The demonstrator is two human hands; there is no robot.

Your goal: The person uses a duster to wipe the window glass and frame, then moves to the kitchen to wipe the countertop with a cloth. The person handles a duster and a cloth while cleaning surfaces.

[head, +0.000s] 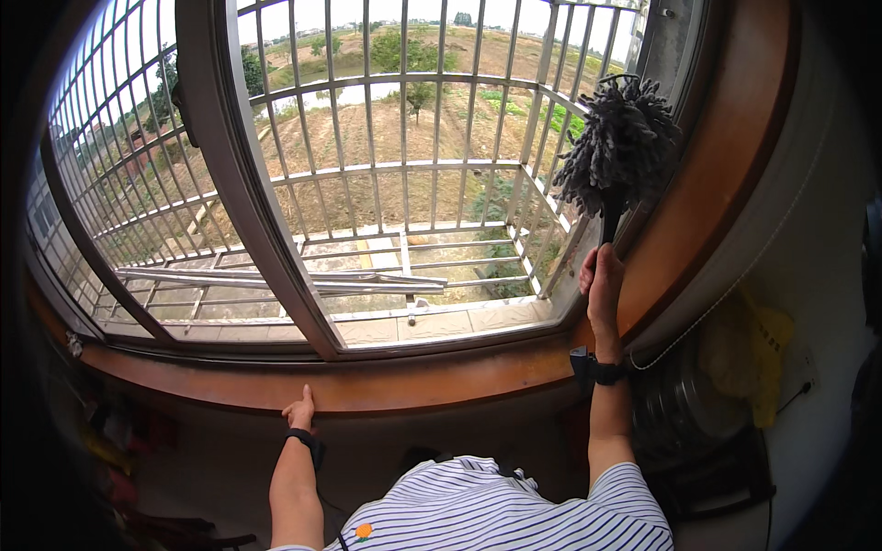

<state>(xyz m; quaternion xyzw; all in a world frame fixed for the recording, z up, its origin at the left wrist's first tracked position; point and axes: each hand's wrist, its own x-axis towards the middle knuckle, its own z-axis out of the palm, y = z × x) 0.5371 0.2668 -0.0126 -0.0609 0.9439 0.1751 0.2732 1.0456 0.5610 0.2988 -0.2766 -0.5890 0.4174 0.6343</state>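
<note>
My right hand [602, 279] grips the black handle of a duster [619, 144] with a head of thick grey strands. The duster stands upright, its head in front of the right side of the window frame [672, 76]; whether the strands touch the frame I cannot tell. Lower down to the left, my left hand [300, 411] rests at the front edge of the brown wooden windowsill [441, 389]. Its thumb lies on top of the sill, and the other fingers are partly hidden below the edge.
A sliding window sash [275, 206] stands left of the opening. Outside is a metal security cage [405, 165] with loose metal bars [372, 281] on its floor. A beaded cord [747, 275] hangs at right, near a yellow bag [765, 358] and a large metal container [689, 406].
</note>
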